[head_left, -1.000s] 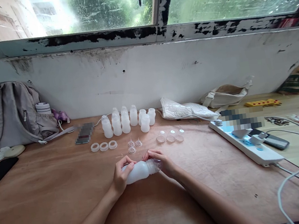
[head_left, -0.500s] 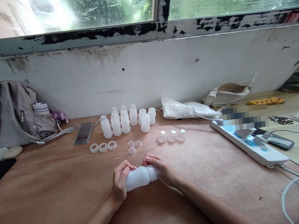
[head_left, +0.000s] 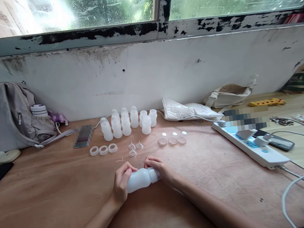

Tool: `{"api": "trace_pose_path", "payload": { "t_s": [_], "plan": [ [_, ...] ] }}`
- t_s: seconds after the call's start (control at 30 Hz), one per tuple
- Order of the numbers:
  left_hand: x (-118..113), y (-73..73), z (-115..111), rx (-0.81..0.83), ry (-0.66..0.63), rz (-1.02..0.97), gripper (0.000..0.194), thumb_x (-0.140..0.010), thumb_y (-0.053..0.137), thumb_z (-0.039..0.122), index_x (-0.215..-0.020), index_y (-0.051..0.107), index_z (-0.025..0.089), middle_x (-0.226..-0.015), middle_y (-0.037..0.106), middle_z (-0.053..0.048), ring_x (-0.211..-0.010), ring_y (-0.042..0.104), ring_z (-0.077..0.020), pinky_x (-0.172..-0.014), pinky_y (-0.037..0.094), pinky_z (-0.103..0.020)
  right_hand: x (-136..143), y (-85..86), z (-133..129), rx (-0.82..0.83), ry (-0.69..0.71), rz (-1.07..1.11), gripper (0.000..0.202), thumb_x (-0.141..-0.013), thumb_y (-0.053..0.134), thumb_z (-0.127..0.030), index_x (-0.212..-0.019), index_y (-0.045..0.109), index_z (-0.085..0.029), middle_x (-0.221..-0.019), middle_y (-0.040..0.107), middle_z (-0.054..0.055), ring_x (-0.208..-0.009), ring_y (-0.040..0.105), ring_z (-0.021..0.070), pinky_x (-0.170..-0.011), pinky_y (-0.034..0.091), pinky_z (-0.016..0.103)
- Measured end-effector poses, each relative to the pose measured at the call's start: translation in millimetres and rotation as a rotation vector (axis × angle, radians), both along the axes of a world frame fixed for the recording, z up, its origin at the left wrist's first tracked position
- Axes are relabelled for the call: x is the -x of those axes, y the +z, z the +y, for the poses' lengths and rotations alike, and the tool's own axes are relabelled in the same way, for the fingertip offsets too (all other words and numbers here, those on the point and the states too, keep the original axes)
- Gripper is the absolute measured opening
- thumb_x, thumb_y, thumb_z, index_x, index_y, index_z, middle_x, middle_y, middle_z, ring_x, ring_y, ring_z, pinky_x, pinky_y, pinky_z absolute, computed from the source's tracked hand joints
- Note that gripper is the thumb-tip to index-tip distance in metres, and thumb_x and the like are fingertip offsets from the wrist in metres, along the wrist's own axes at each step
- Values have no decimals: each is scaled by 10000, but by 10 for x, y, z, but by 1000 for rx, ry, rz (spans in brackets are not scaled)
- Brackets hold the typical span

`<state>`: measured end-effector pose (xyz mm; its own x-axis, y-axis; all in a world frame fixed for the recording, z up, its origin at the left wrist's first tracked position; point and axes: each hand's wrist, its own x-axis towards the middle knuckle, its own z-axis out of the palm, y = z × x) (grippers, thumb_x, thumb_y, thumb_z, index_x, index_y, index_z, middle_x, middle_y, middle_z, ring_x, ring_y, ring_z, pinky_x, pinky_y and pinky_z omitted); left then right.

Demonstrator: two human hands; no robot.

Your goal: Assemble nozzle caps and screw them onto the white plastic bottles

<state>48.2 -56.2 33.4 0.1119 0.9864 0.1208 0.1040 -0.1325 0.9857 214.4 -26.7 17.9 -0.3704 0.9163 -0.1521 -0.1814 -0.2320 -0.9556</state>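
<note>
A frosted baby bottle (head_left: 138, 180) lies sideways between my hands, just above the wooden table. Round its base end, on the left, my left hand (head_left: 122, 181) is closed. My right hand (head_left: 160, 169) grips the capped neck end, its fingers wrapped over the clear cap (head_left: 156, 174), which they partly cover. Beyond my hands sit several clear nipples (head_left: 133, 153), with white collar rings (head_left: 103, 150) in a row to their left. Clear round covers (head_left: 172, 140) and small white discs (head_left: 174, 134) lie to the right.
Several capped bottles (head_left: 125, 124) and open-necked bottles (head_left: 146, 125) stand near the wall. A power strip (head_left: 253, 149) with cables lies on the right, beside a phone (head_left: 281, 142). A grey backpack (head_left: 3, 115) leans at the far left; a white plastic package (head_left: 179, 108) lies at the back.
The view has shifted slightly. Both hands keep hold of the bottle, and the right hand sits a little closer over the cap end.
</note>
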Motion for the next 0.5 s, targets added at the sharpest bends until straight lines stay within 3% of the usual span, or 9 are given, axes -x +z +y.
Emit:
{"api": "trace_pose_path", "payload": {
  "t_s": [0.13, 0.33, 0.5],
  "plan": [
    [11, 40, 66, -17, -82, 80, 259, -766, 415, 373, -712, 571, 174, -652, 561, -16, -597, 485, -149, -558, 340, -235, -10, 13, 54, 1, -183, 16, 226, -691, 517, -346, -560, 498, -163, -534, 488, -18, -448, 412, 91, -419, 301, 214],
    [-42, 83, 14, -37, -204, 207, 330, -662, 583, 364, -959, 595, 220, -943, 625, -48, -846, 556, -226, -733, 400, -273, -93, 124, 126, 76, -360, 151, 350, -683, 509, -489, -564, 521, -160, -554, 532, 17, -453, 442, 112, -459, 340, 244],
    [-94, 10, -14, -125, -188, 255, 403, -656, 595, 359, -1039, 566, 238, -1020, 604, -56, -900, 545, -238, -788, 399, -309, -134, 125, 152, 28, -394, 229, 430, -706, 434, -578, -593, 538, -176, -620, 568, 37, -517, 498, 147, -531, 402, 284]
  ]
}}
